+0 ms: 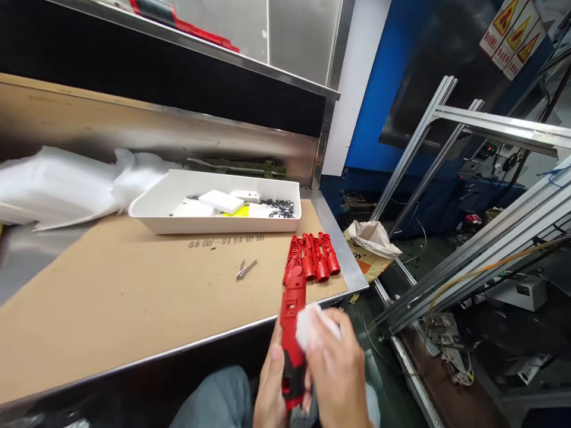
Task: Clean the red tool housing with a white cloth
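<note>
My left hand grips the lower end of a long red plastic housing that stands upright in front of the table edge. My right hand is closed on a white wipe pressed against the housing's right side. Several more red plastic parts lie side by side on the brown cardboard sheet, just beyond the top of the held housing.
A white tray with white blocks, a yellow slip and small dark screws sits further back. Metal tweezers lie on the cardboard. White foam sheets are piled at left. An aluminium frame and a paper sack stand at right.
</note>
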